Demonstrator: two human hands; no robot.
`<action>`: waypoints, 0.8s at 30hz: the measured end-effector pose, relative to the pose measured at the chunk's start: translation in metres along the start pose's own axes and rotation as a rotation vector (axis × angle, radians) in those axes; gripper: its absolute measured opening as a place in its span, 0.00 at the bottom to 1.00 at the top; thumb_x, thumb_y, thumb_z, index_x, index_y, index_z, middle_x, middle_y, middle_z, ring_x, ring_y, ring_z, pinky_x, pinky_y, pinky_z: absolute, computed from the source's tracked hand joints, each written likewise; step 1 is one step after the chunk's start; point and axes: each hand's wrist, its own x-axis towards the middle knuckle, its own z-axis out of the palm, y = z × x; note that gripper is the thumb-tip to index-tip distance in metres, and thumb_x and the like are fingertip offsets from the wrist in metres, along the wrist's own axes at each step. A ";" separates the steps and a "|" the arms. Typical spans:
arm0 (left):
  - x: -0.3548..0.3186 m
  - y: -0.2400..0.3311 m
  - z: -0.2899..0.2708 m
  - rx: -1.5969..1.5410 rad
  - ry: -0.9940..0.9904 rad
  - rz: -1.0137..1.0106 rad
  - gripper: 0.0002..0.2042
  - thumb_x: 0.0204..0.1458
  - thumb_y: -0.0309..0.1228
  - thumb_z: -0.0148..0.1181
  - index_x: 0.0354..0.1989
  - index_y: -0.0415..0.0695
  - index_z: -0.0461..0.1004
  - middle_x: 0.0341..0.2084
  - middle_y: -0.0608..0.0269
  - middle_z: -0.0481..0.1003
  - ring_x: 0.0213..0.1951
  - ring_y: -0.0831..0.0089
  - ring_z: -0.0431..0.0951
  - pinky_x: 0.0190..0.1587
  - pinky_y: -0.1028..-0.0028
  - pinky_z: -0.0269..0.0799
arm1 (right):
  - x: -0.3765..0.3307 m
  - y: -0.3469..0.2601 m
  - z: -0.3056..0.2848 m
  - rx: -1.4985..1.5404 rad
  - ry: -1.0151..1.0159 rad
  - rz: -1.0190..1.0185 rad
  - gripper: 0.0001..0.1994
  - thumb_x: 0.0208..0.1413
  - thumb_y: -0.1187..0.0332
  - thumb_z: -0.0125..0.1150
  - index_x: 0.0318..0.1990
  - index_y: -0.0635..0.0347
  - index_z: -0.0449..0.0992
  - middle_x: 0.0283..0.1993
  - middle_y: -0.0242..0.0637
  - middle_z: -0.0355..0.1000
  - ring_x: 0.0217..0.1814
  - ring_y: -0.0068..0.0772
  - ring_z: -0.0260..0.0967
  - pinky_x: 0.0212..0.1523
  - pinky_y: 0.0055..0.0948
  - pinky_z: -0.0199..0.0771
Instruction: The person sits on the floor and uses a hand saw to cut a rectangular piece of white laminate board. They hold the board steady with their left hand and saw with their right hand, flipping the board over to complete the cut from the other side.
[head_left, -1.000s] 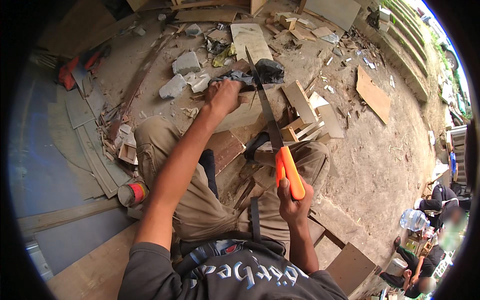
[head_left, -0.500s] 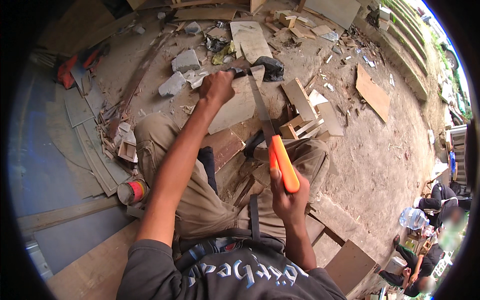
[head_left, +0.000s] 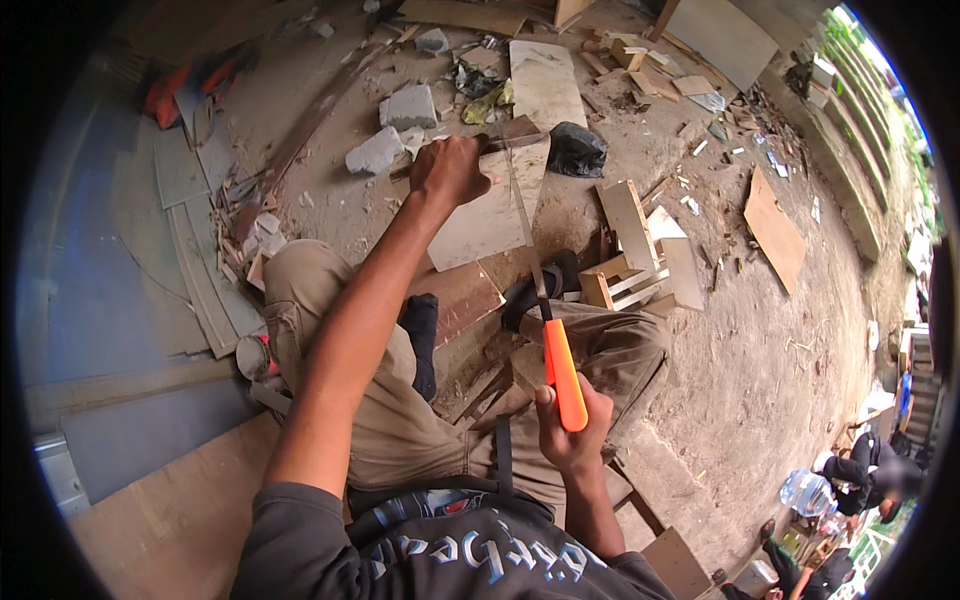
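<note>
Brown dirt makes up the ground (head_left: 740, 370), littered with wood scraps, and on it a person sits with legs folded in khaki trousers (head_left: 400, 440). Between the knees and the rubble, a pale board (head_left: 470, 235) lies slanting away past the feet. To its right is a broken wooden frame (head_left: 628, 225), slats showing. Over the board runs a handsaw (head_left: 566, 375) with an orange handle, its blade almost edge-on to me, pointing away from the body; I can't tell whether the teeth touch the wood. The right hand (head_left: 576, 430) is wrapped firmly around that handle. The left hand (head_left: 450, 172) is curled at the board's far left side, beside a dark brown strip of wood (head_left: 517, 132); what its fingers close on is hidden from here. A black plastic bag (head_left: 577, 150) sits just right of the strip.

The blade's far end worries me: it lies near those left knuckles, so a skip out of line could catch them. The board looks unclamped, and if the left hand's hold is loose it might turn and bind the blade. A slip back toward the body could also reach the dark sock (head_left: 421, 335) or the trousers.
</note>
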 end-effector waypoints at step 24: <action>-0.042 0.010 0.016 -0.100 0.167 -0.022 0.23 0.39 0.50 0.74 0.41 0.49 0.83 0.36 0.52 0.82 0.41 0.54 0.83 0.44 0.58 0.80 | -0.066 0.011 -0.005 0.279 0.030 0.176 0.15 0.64 0.65 0.60 0.27 0.66 0.71 0.19 0.23 0.60 0.23 0.12 0.54 0.22 0.21 0.55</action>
